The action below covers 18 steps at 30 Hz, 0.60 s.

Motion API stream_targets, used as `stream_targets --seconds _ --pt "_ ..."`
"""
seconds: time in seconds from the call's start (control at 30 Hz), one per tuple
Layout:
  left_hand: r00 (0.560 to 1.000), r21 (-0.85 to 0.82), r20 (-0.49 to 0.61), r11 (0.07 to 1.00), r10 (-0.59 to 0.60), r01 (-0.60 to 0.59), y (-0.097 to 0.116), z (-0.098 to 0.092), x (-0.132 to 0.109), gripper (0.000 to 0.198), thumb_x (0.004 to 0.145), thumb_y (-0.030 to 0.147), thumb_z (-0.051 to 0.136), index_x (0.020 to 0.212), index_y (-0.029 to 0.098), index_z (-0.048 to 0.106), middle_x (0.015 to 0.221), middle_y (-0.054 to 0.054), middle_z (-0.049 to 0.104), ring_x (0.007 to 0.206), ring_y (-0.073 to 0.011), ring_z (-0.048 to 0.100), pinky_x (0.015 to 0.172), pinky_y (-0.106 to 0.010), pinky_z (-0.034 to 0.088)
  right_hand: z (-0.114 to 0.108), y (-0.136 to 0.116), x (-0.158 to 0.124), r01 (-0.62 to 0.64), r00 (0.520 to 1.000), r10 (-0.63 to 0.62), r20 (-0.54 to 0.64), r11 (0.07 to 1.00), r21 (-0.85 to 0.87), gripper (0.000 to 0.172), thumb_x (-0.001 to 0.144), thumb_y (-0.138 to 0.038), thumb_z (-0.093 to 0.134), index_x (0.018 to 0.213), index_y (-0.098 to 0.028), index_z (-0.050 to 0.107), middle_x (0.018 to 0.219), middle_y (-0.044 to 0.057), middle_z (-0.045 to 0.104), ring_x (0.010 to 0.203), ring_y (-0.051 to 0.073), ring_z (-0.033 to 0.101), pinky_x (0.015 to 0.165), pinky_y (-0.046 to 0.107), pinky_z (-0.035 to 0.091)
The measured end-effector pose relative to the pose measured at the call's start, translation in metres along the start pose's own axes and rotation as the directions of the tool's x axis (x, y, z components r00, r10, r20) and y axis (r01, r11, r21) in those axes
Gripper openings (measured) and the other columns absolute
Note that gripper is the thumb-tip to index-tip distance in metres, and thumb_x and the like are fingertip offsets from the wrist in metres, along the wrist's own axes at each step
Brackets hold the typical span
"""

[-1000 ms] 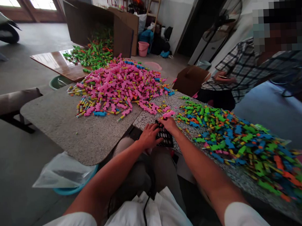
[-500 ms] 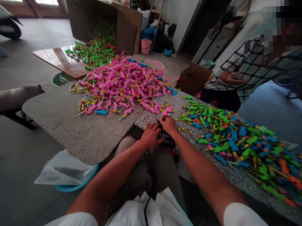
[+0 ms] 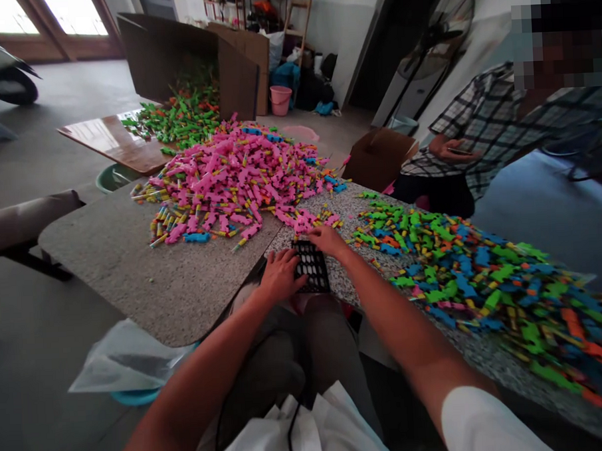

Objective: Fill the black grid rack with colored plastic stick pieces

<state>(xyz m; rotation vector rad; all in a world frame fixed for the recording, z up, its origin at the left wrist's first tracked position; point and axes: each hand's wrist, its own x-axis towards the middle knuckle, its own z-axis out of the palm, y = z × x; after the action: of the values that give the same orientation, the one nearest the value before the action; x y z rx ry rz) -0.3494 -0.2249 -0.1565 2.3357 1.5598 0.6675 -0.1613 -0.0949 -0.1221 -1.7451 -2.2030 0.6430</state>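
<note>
Right hand (image 3: pixel 327 240) has shifted, opening room over the black tray (image 3: pixel 314 287).

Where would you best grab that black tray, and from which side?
Probably by the right rim of the black tray, from the right: that straight edge lies uncovered, while the left hand overlaps its left side and the right hand is near its far end.

- Workshop, small, makeshift
- Surface (image 3: pixel 97 248), speckled, heaped with pink plastic pieces (image 3: pixel 228 165)
- Cardboard box (image 3: pixel 144 59), large, spilling green pieces (image 3: pixel 189 120)
- Fan (image 3: pixel 454 19), standing
- Two-wheeler (image 3: pixel 5 82), parked on bare floor (image 3: pixel 83 85)
</note>
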Motion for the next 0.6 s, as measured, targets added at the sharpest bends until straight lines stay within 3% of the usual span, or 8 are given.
stream_targets --seconds 0.1,0.2,0.37,0.47,0.53,0.6 --pt "0.999 -0.015 -0.015 0.999 -0.043 0.043 -0.007 -0.004 -0.003 0.046 0.092 0.048 0.069 0.133 0.026 0.066 0.157 -0.010 0.055 0.148 -0.0346 0.046 0.128 -0.065 0.024 -0.010 0.010 0.018 -0.149 0.984 0.125 -0.130 0.969 -0.196 0.030 0.098 -0.034 0.060 0.115 -0.017 0.078 0.111 0.013 0.079 0.102 0.025 0.073 0.085 0.028 0.051" --pt "0.998 -0.024 -0.013 0.998 -0.055 0.055 -0.010 -0.005 -0.004 0.047 0.093 0.049 0.069 0.134 0.026 0.066 0.158 -0.010 0.055 0.149 -0.0343 0.046 0.128 -0.064 0.024 -0.009 0.013 0.031 -0.190 0.981 0.167 -0.095 0.920 -0.342 0.035 0.099 -0.035 0.059 0.120 -0.014 0.077 0.119 0.020 0.077 0.111 0.032 0.072 0.089 0.034 0.052" --pt "0.997 0.000 -0.013 0.997 -0.082 0.082 -0.021 -0.012 -0.009 0.048 0.093 0.051 0.068 0.135 0.027 0.066 0.158 -0.009 0.056 0.149 -0.0343 0.046 0.128 -0.065 0.024 -0.012 0.009 0.032 -0.218 0.976 0.206 -0.073 0.912 -0.347 0.032 0.095 -0.033 0.064 0.113 -0.011 0.080 0.116 0.025 0.076 0.110 0.033 0.073 0.090 0.035 0.052" --pt "0.995 0.000 -0.004 0.995 -0.095 0.095 -0.033 -0.019 -0.014 0.050 0.095 0.053 0.067 0.137 0.027 0.065 0.159 -0.008 0.055 0.149 -0.0333 0.046 0.128 -0.063 0.025 -0.015 0.004 0.021 -0.221 0.972 0.197 -0.126 0.951 -0.216 0.032 0.096 -0.039 0.064 0.101 -0.011 0.080 0.103 0.021 0.079 0.099 0.030 0.076 0.082 0.031 0.053" --pt "0.996 -0.009 0.007 0.996 -0.085 0.085 -0.039 -0.023 -0.016 0.052 0.095 0.054 0.067 0.139 0.027 0.064 0.160 -0.009 0.054 0.150 -0.0321 0.046 0.129 -0.060 0.025 -0.010 -0.003 0.012 -0.163 0.979 0.164 -0.119 0.987 0.015 0.036 0.098 -0.043 0.059 0.093 -0.013 0.078 0.089 0.015 0.079 0.083 0.025 0.076 0.070 0.027 0.052" --pt "0.997 -0.011 0.011 0.997 -0.076 0.076 -0.042 -0.024 -0.017 0.053 0.094 0.055 0.067 0.140 0.026 0.064 0.160 -0.009 0.054 0.150 -0.0314 0.046 0.129 -0.058 0.024 0.003 -0.013 0.004 -0.074 0.993 0.095 -0.063 0.957 0.279 0.035 0.099 -0.044 0.056 0.091 -0.015 0.075 0.081 0.009 0.078 0.066 0.019 0.072 0.059 0.024 0.049"
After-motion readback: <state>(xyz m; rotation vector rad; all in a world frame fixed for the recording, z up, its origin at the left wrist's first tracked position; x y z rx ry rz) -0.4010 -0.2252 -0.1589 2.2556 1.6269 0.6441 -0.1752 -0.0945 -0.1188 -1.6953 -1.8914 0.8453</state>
